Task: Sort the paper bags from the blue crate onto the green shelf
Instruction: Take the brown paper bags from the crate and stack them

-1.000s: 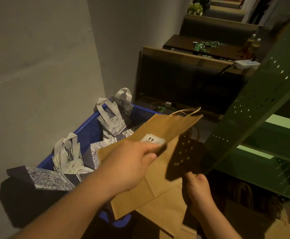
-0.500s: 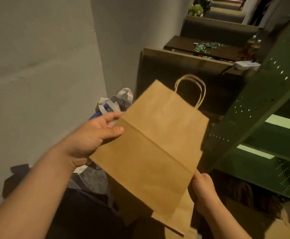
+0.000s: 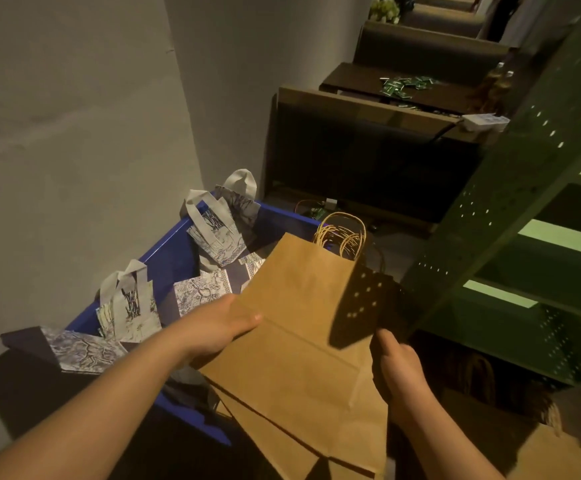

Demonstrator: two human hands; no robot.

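A stack of flat brown paper bags (image 3: 292, 358) with twine handles lies between my hands over the blue crate (image 3: 168, 258). My left hand (image 3: 213, 330) grips the stack's left edge, thumb on top. At the right edge, my right hand (image 3: 400, 372) grips the stack, fingers curled under it. Several blue-and-white patterned bags (image 3: 213, 233) with grey handles stand or lie in the crate along its left wall. The green perforated shelf (image 3: 524, 216) rises at the right, its upright casting a shadow on the bags.
A grey wall runs along the left. Dark wooden benches and a table (image 3: 379, 140) with small green packets stand behind the crate. More brown bags (image 3: 552, 452) lie at the lower right under the shelf.
The raised brown bag has come down onto the stack over the crate. My left hand moved down and right with it, uncovering the patterned bags in the crate.
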